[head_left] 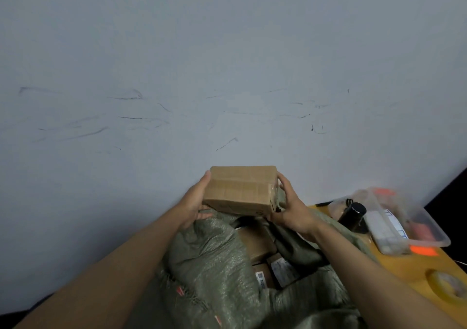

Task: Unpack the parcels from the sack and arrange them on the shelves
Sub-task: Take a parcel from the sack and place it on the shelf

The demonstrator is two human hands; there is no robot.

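A taped brown cardboard parcel [241, 188] is held above the mouth of a green woven sack [214, 260]. My left hand [193, 202] grips its left end, thumb up along the side and fingers underneath. My right hand [288, 205] grips its right end, fingers curled round the edge. Inside the open sack lie more brown parcels [257, 245], two of them with printed labels [283, 270]. No shelf is in view.
A scuffed grey-white wall [227, 76] fills the view ahead. On the right, a yellow wooden table [394, 260] carries a clear plastic tub [394, 217] of odds and ends, a black cylinder [352, 215], an orange tag [423, 250] and a roll of tape [447, 287].
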